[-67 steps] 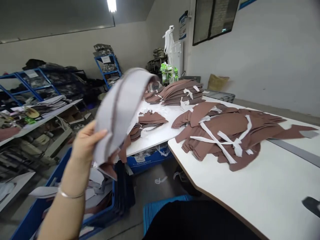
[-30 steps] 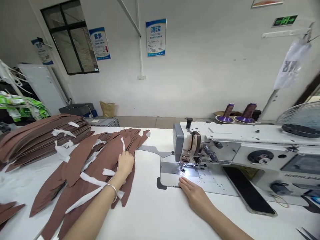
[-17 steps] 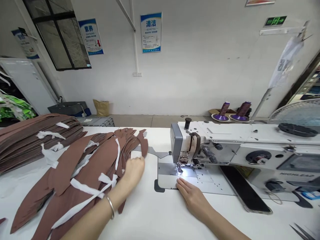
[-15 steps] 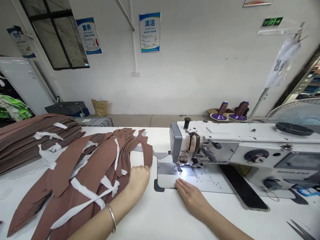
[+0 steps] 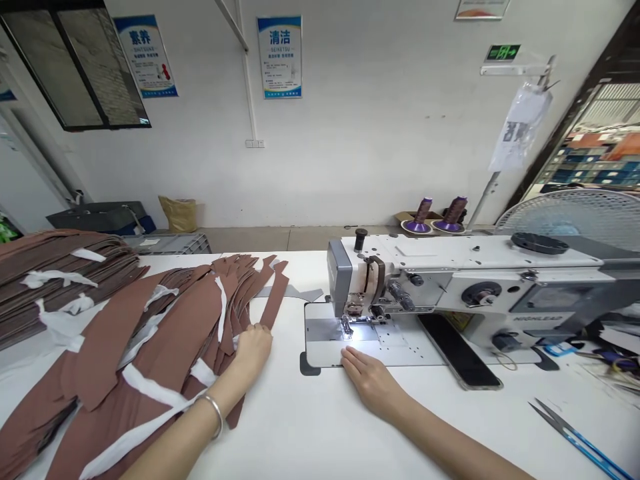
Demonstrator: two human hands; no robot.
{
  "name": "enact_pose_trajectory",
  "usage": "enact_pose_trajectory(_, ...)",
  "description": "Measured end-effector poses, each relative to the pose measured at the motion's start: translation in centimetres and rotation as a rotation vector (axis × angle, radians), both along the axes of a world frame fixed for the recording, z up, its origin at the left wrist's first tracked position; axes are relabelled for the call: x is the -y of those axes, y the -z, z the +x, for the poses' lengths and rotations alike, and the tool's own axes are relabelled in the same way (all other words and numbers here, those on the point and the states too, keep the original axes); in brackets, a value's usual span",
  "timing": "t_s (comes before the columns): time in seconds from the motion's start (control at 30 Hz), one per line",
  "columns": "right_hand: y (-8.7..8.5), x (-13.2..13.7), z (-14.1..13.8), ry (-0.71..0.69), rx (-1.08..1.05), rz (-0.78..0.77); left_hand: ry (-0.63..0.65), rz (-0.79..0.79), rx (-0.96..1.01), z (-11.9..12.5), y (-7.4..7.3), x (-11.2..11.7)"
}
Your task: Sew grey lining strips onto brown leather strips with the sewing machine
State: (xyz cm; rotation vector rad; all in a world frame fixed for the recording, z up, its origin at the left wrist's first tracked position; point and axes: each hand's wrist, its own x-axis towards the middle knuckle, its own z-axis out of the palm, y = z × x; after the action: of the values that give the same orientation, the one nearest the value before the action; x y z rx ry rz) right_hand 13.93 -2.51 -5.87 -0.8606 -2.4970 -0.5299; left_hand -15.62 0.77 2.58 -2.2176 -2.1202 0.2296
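Observation:
My left hand (image 5: 253, 345) rests curled at the right edge of a stack of brown fabric pieces (image 5: 165, 340) tied with white strips, its fingers pinching the edge of one piece. A silver bracelet sits on that wrist. My right hand (image 5: 367, 377) lies flat and open on the white table (image 5: 320, 427), fingertips at the front edge of the sewing machine's metal plate (image 5: 325, 333). The white sewing machine (image 5: 450, 287) stands just behind it, with its lamp lit over the needle (image 5: 346, 325).
A second bundle of brown pieces (image 5: 55, 273) lies at far left. A black phone (image 5: 457, 350) rests on the machine bed. Scissors (image 5: 575, 437) lie at the lower right. Thread cones (image 5: 437, 213) and a fan (image 5: 575, 213) stand behind the machine.
Earlier my left hand held a grey piece up over a blue bin. I have since turned to the sewing machine; the left hand now works at the brown stack's edge. The right hand stays by the plate.

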Motion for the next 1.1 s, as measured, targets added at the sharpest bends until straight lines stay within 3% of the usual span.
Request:
enact_pose_trajectory(0.1,-0.3,0.3,0.0,-0.008,0.013,0.008,-0.03,-0.024,0.043,-0.5,-0.7,-0.1)
enact_pose_trajectory(0.2,-0.9,0.2,-0.5,0.024,0.063,-0.044,-0.047,-0.018,0.068,-0.5,-2.7,0.3)
enact_pose_trajectory(0.3,-1.6,-0.5,-1.9,0.085,0.1,-0.062,0.027,-0.022,0.089,1.5,-4.0,2.7)
enact_pose_trajectory(0.37,-1.8,-1.2,-3.5,0.069,0.085,-0.056,0.128,-0.078,0.118,3.8,-3.7,5.4)
enact_pose_trajectory(0.47,-1.3,-1.8,-5.9,-0.023,0.082,-0.095,0.331,-0.367,0.199,6.9,-2.3,9.3)
enact_pose_trajectory(0.53,-0.5,-1.7,-6.6,-0.074,0.098,-0.098,0.42,-0.578,0.316,7.3,-1.9,10.8)
enact_pose_trajectory(0.6,0.1,-1.4,-6.1,-0.096,0.101,-0.064,0.396,-0.57,0.519,5.5,-2.3,11.0)
enact_pose_trajectory(0.7,0.2,-0.8,-3.8,-0.113,0.12,-0.003,0.139,-0.123,0.672,-0.7,-3.8,9.1)
enact_pose_trajectory(0.77,0.0,-0.4,-2.0,-0.122,0.141,0.028,-0.061,0.178,0.432,-5.8,-4.4,7.1)
enact_pose_trajectory(0.8,0.0,-0.2,-1.3,-0.116,0.147,0.04,-0.163,0.245,0.25,-8.1,-4.5,6.1)
enact_pose_trajectory(0.83,-0.1,0.0,-0.8,-0.111,0.15,0.046,-0.245,0.26,0.104,-10.2,-4.4,5.2)
enact_pose_trajectory(0.93,0.1,0.2,-0.3,-0.083,0.133,0.047,-0.322,0.211,-0.012,-13.9,-3.8,3.5)
enact_pose_trajectory(1.1,0.5,0.0,-0.7,-0.076,0.062,0.009,-0.313,0.177,-0.053,-13.8,-3.1,2.7)
